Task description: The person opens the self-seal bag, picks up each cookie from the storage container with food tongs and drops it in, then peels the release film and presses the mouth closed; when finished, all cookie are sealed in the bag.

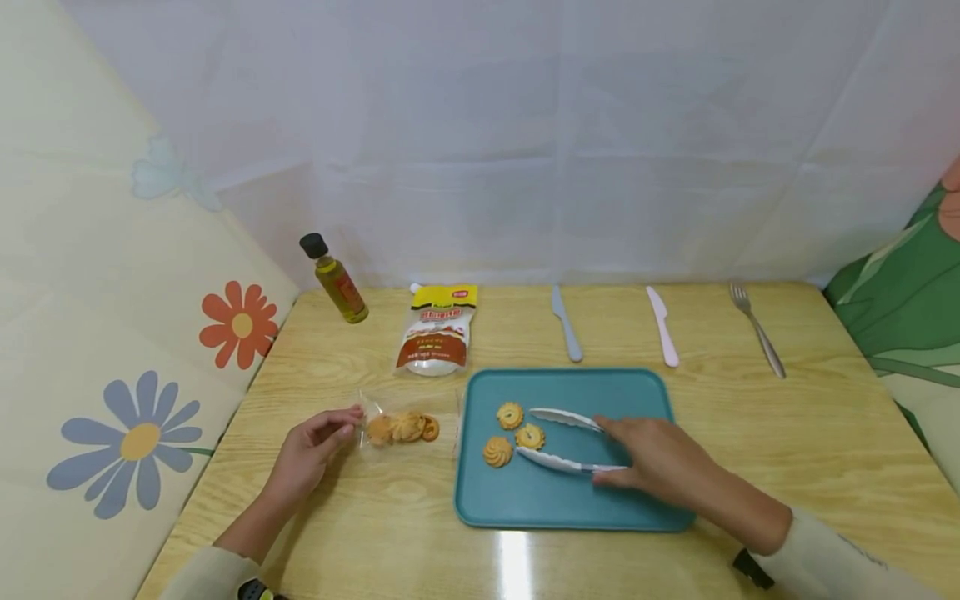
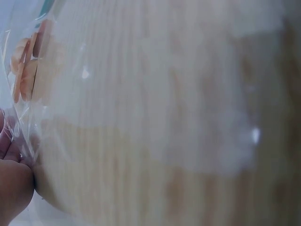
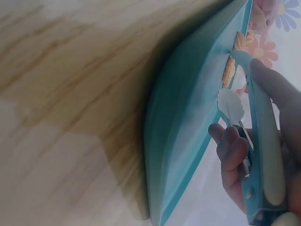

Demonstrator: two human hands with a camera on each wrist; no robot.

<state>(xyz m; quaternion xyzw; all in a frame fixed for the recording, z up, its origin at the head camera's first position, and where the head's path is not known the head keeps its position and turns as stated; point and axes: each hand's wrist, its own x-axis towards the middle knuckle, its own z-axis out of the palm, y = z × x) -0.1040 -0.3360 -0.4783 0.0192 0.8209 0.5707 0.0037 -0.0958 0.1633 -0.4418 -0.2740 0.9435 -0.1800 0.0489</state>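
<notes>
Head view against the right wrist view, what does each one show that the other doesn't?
Only the head view shows the dark-capped bottle, the yellow-topped bag, the grey-blue knife, the pink knife and the fork.
Only the right wrist view shows the tongs' rear end, which the head view leaves hidden beneath the hand.
Both show the right hand, the tongs, the tray and cookies.

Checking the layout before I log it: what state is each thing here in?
Left hand: pinching the clear bag.
Right hand: holding the tongs.
Tongs: arms spread apart.
Clear bag: bagged cookies inside; opened or sealed, cannot tell.
Loose cookies: three, on the tray.
Tray: lying flat.
Bottle: capped.
Pouch: opened or sealed, cannot tell.
Gray knife: lying flat.
Pink knife: lying flat.
Fork: lying flat.
</notes>
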